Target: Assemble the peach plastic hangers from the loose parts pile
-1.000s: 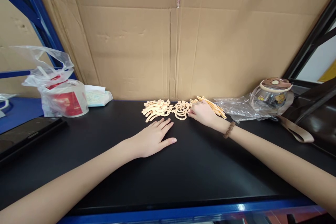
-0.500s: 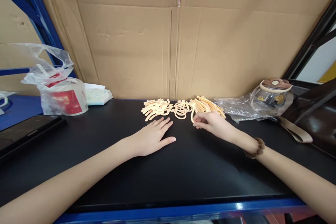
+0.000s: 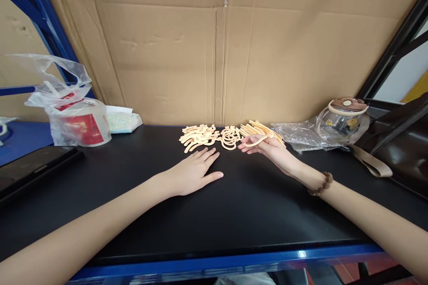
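Note:
My left hand [image 3: 195, 173] lies flat on the black table [image 3: 214, 213], palm down, fingers spread, holding nothing. Just beyond its fingertips is a heap of pale curved wooden pieces [image 3: 199, 136], with a second cluster of looped pieces [image 3: 230, 137] and a fan of straighter strips [image 3: 264, 129] to the right. My right hand [image 3: 267, 148] is turned palm up in front of the strips and pinches one curved wooden piece [image 3: 256, 141] between thumb and fingers. A brown bead bracelet [image 3: 320, 184] is on my right wrist.
A cardboard sheet [image 3: 214, 53] walls the back. At the left stand a plastic bag with a red-labelled tub [image 3: 78, 124], a tissue pack [image 3: 122, 121] and a dark tablet [image 3: 30, 169]. At the right are crumpled clear plastic [image 3: 297, 136], a clear bottle [image 3: 344, 120] and a brown bag [image 3: 401, 147].
My right hand drew back from the strip pile with one curved piece, then turned palm up holding it. My left hand stayed flat in place.

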Tool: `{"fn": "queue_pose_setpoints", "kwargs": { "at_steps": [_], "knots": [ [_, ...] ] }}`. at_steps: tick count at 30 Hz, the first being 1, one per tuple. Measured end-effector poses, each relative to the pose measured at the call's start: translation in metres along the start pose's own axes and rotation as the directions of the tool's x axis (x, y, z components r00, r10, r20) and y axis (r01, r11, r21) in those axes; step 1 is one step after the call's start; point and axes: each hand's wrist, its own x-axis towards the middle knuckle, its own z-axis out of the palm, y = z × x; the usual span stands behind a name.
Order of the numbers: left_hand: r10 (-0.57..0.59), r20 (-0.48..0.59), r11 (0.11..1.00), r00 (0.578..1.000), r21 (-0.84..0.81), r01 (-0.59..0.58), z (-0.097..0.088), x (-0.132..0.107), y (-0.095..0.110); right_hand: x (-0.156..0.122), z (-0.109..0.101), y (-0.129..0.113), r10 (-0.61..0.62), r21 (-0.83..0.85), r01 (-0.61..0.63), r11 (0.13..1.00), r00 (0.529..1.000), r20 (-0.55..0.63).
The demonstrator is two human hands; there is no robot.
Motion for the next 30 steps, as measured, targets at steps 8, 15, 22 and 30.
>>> {"fn": "queue_pose_setpoints", "kwargs": {
  "at_steps": [8,15,22,30],
  "knots": [
    [0.009,-0.024,1.000,1.000,-0.010,-0.010,0.0019,0.0006,-0.0022,-0.0009,0.0038,-0.0030,0.001,-0.061,0.000,0.998,1.000,0.011],
    [0.003,-0.021,1.000,1.000,-0.006,-0.003,0.0016,-0.0010,-0.0012,-0.0004,0.0042,-0.0007,0.064,-0.068,-0.060,0.996,0.997,0.050],
    [0.004,-0.019,1.000,1.000,-0.005,-0.004,0.0011,-0.0015,-0.0012,-0.0009,0.0055,-0.0027,0.009,-0.260,-0.002,0.965,1.000,0.025],
    [0.000,-0.020,1.000,1.000,-0.015,-0.001,0.0005,-0.0017,-0.0004,-0.0054,0.0068,-0.0012,0.055,-0.064,-0.051,0.997,0.997,0.062]
  ]
}}
